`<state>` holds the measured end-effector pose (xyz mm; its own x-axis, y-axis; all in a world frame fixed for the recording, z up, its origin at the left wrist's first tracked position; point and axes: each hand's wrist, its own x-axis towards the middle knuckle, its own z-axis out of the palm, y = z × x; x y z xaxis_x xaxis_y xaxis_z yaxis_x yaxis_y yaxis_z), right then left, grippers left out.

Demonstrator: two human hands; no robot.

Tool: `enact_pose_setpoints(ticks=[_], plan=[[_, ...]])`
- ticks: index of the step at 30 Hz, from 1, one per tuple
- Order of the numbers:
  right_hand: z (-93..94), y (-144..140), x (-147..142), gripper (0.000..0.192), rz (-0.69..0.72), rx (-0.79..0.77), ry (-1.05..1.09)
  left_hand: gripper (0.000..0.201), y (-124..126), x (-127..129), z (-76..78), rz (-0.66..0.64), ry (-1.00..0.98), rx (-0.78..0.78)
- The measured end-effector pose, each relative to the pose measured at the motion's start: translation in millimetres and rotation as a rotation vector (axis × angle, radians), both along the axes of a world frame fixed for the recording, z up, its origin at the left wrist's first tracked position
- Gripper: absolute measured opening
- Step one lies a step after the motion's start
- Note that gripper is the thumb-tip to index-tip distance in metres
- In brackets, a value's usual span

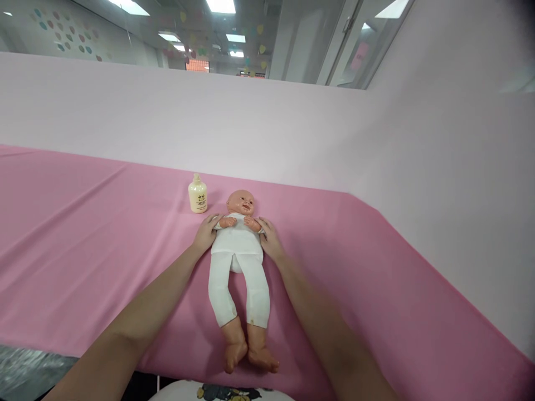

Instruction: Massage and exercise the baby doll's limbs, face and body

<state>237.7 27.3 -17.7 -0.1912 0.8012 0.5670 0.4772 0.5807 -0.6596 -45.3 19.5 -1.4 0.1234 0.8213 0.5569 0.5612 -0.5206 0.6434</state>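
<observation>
Left hand (205, 233) and right hand (271, 239), both open, cup the shoulders of a supine baby doll (239, 262); a sideways slip could topple the nearby lotion bottle (198, 194).

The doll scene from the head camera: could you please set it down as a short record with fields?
surface: pink cloth
doll: baby doll on its back, white clothes, bare feet toward the camera
left hand: left hand against the doll's side near the shoulder
right hand: right hand against the opposite side
bottle: cream bottle upright beyond the left hand, beside the doll's head
</observation>
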Motion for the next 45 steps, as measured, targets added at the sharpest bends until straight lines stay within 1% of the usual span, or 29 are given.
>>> enact_pose_setpoints(ticks=[2, 4, 6, 8, 11, 14, 16, 19, 22, 24, 27, 30, 32, 34, 36, 37, 39, 40, 42, 45], plan=[[1.5, -1, -1, 0.057, -0.014, -0.01, 0.033, 0.059, -2, 1, 3.0, 0.009, -0.036, -0.005], [3.5, -2, -3, 0.059, -0.04, -0.03, 0.11, 0.051, -4, 1, 5.5, 0.039, -0.112, -0.02], [5.9, -4, -4, 0.067, -0.09, -0.048, 0.224, 0.042, -4, 1, 6.3, 0.086, -0.206, -0.054], [8.2, -4, -3, 0.079, -0.163, -0.073, 0.34, 0.038, -3, 0, 5.1, 0.14, -0.306, -0.102], [10.0, -1, 2, 0.093, -0.271, -0.143, 0.473, 0.04, 1, -4, 1.7, 0.231, -0.476, -0.173], [9.1, 4, 8, 0.098, -0.316, -0.183, 0.572, 0.039, 5, -8, -1.1, 0.309, -0.623, -0.222], [7.1, 6, 11, 0.098, -0.316, -0.188, 0.613, 0.037, 7, -10, -2.5, 0.316, -0.659, -0.241], [3.2, 9, 12, 0.094, -0.315, -0.178, 0.612, 0.037, 8, -11, -4.9, 0.303, -0.648, -0.25], [-0.4, 11, 13, 0.09, -0.332, -0.154, 0.574, 0.036, 9, -11, -6.3, 0.297, -0.66, -0.236], [-1.6, 12, 15, 0.09, -0.345, -0.142, 0.56, 0.034, 8, -12, -5.4, 0.286, -0.667, -0.199], [0.9, 11, 17, 0.088, -0.358, -0.12, 0.546, 0.035, 4, -10, -1.0, 0.232, -0.603, -0.118], [7.5, 5, 14, 0.084, -0.33, -0.039, 0.528, 0.031, -2, -6, 4.2, 0.181, -0.456, -0.052], [11.0, 1, 10, 0.079, -0.267, 0.003, 0.478, 0.034, -4, -3, 5.8, 0.153, -0.342, 0.012], [11.4, -1, 6, 0.069, -0.168, -0.004, 0.365, 0.044, -4, -1, 5.0, 0.101, -0.216, 0.064], [8.8, -1, 3, 0.061, -0.064, -0.018, 0.198, 0.053, -2, 0, 2.1, 0.011, -0.091, 0.054], [6.9, 0, 2, 0.06, -0.032, -0.017, 0.125, 0.056, -1, -1, 0.4, -0.029, -0.046, 0.03], [3.5, 1, 1, 0.063, -0.01, -0.001, 0.033, 0.058, 1, -2, -2.5, -0.073, -0.001, -0.016], [2.3, 1, 0, 0.065, -0.013, 0.007, 0.014, 0.058, 2, -3, -3.2, -0.074, 0.003, -0.028], [1.7, 1, 0, 0.068, -0.027, 0.015, 0.009, 0.056, 1, -3, -2.6, -0.059, -0.004, -0.034], [3.7, -1, 0, 0.065, -0.044, -0.001, 0.047, 0.049, -3, -2, 2.3, -0.054, -0.032, -0.02]])
